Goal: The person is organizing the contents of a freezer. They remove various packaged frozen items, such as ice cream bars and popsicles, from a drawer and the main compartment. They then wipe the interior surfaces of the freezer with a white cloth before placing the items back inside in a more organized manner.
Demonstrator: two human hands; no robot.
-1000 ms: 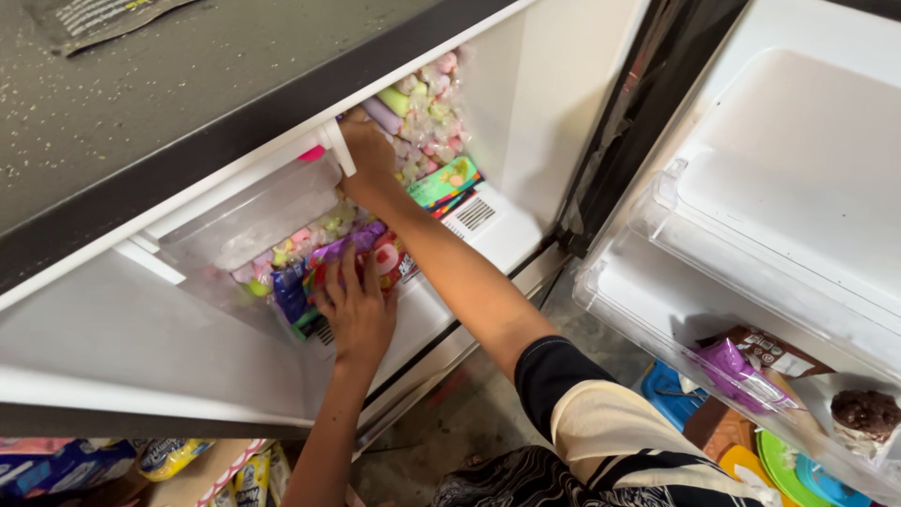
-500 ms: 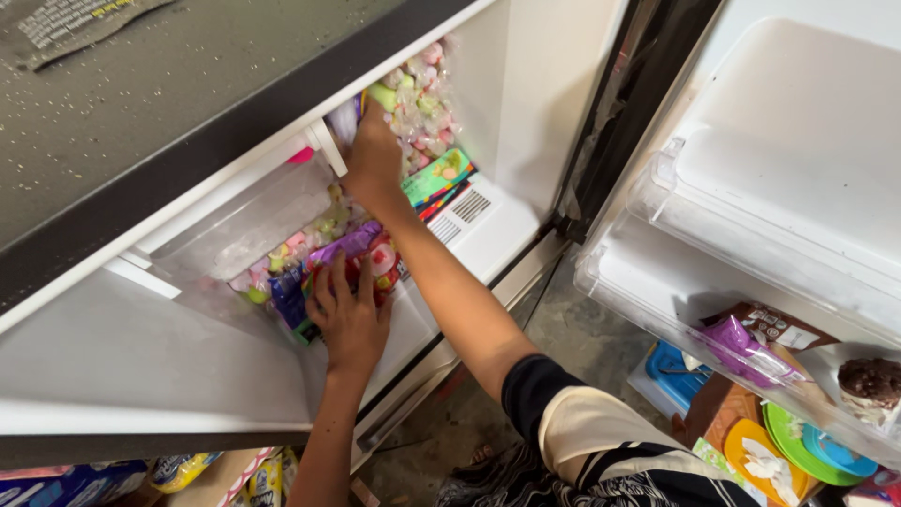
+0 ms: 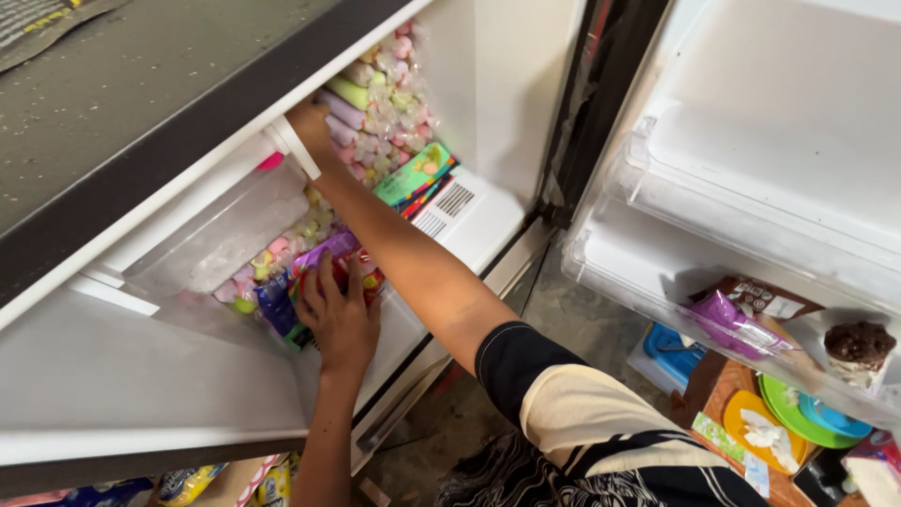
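The head view looks down into an open freezer compartment (image 3: 488, 225) with white walls. The step in hand seems to be the arranging of frozen treats inside it: one hand keeps a pile in place while the other works deeper in.

The left hand (image 3: 340, 314) lies flat, palm down and fingers spread, on the colourful wrapped packets (image 3: 324, 258) at the front edge of the compartment floor. It presses on them more than it grips; the fingers are not closed around anything. Its forearm comes straight up from the bottom of the picture.

The right hand (image 3: 308, 122) reaches far in, to the upper back of the compartment, just under the dark top edge (image 3: 216, 131) of the freezer. It is beside a white shelf bracket (image 3: 293, 150) and touches, or nearly touches, the pastel ice pops (image 3: 375, 103) stacked against the back. The fingers are hidden behind the edge, so I cannot tell how far the hand is open or if it has hold of something. The right arm is stretched long, elbow almost straight, and it crosses above a flat green box (image 3: 413, 174) in the middle of the floor.

In my judgement the next move calls for a blind, careful motion of the right hand in a narrow place, while the left hand must stay firm so that the front pile does not slide out over the edge.

The open door shelves (image 3: 751, 216) on the right are well apart from both hands.
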